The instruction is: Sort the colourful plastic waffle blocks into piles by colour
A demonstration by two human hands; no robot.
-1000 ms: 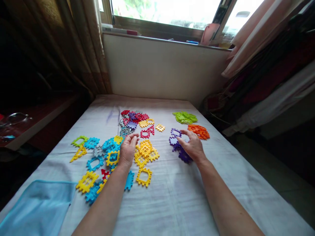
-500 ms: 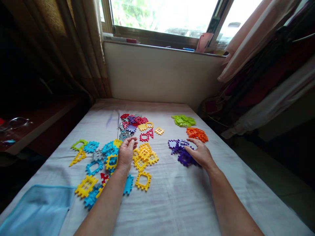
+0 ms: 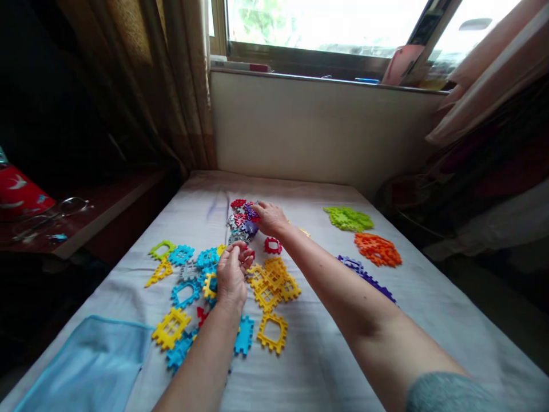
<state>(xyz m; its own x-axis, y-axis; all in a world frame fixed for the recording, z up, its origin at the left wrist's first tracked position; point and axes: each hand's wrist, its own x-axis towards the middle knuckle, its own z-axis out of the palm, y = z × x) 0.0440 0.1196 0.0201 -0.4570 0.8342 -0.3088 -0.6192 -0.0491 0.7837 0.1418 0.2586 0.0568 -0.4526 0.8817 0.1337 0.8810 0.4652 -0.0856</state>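
Observation:
My left hand (image 3: pixel 231 274) is closed, and a small red building piece shows at its fingertips, mostly hidden by the fingers. My right hand (image 3: pixel 271 217) is stretched across to the mixed far pile, its fingers closed on a dark purple building piece (image 3: pixel 251 213). Around that purple piece lie red pieces (image 3: pixel 238 203) and grey pieces (image 3: pixel 238 236). A red square frame piece (image 3: pixel 273 245) sits between my hands. Close to my left hand are a cluster of yellow window pieces (image 3: pixel 274 280) and several blue pieces (image 3: pixel 186 293).
Lime green pieces (image 3: pixel 349 218), orange pieces (image 3: pixel 377 249) and purple pieces (image 3: pixel 369 278) form piles at the right, the purple partly behind my right forearm. A blue cloth (image 3: pixel 86 366) covers the near left corner of the bed sheet (image 3: pixel 317 355). Glasses lie on the side table.
My right hand has left the purple pile and crossed left to the mixed pile, where it grips a purple piece. The red triangular piece beside the red square now shows in my left hand. The view swung left.

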